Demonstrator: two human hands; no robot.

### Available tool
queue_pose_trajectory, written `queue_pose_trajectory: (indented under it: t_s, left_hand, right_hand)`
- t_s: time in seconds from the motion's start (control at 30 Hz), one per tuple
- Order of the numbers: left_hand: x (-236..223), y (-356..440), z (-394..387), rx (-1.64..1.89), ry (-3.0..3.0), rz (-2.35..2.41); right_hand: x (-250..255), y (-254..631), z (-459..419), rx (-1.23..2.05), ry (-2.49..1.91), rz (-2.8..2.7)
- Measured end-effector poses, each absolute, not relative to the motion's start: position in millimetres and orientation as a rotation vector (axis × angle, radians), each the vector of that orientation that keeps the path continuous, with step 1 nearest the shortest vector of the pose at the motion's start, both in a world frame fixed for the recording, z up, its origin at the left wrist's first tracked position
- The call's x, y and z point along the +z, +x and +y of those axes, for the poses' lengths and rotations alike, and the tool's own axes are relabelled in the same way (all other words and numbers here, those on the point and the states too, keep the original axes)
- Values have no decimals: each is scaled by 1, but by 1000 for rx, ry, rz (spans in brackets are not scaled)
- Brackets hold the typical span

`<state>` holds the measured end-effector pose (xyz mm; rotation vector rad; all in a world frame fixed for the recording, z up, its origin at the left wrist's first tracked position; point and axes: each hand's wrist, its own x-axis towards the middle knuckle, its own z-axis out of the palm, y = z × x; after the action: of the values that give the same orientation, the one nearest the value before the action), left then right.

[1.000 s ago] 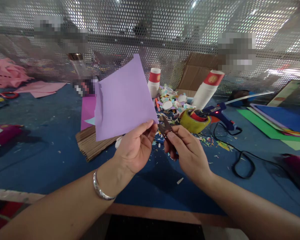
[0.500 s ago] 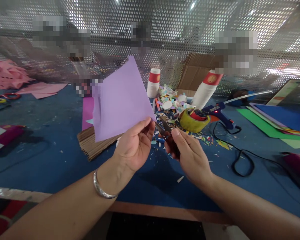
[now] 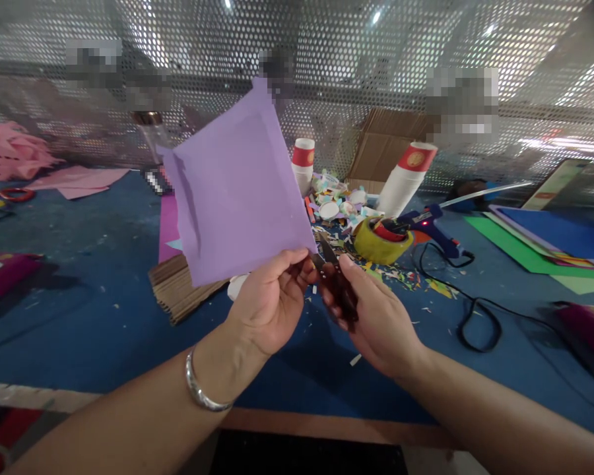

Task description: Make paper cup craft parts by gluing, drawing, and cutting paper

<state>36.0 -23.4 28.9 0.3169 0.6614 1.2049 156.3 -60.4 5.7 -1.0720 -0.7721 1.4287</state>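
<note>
My left hand (image 3: 274,300) pinches the lower right corner of a purple sheet of paper (image 3: 237,198) between thumb and fingers. The sheet stands tilted up above the table, with creases along its edges. In my right hand (image 3: 376,310) is a pair of dark-handled scissors (image 3: 339,284), my fingers wrapped round the handles. The blades are parted and meet the paper's corner, close to my left fingertips. Behind the sheet lie a corrugated cardboard piece (image 3: 183,290) and a magenta sheet (image 3: 167,227), both partly covered.
Paper scraps (image 3: 334,204) litter the blue table (image 3: 103,330). Paper cup stacks (image 3: 406,178), a roll of yellow tape (image 3: 383,245) and a glue gun (image 3: 433,227) with a looping cord stand beyond my right hand. Coloured sheets (image 3: 554,237) lie right; pink paper (image 3: 14,152) lies far left.
The purple sheet has tilted and its top corner has risen. The scissors have come up against its lower right corner, and my hands are closer together. The camera view has shifted slightly.
</note>
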Motion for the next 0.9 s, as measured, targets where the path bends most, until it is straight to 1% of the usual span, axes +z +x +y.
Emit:
queue_pose_trajectory:
  t_s: [0.17, 0.3, 0.9]
  left_hand:
    - [32, 38, -27, 1177, 299, 635]
    - [31, 42, -31, 1155, 274, 640]
    - [30, 54, -43, 1152, 186, 628]
  right_hand:
    - [10, 156, -62, 1584, -960, -712]
    - [8, 155, -66, 1623, -931, -729]
    - [9, 156, -76, 1564, -951, -714]
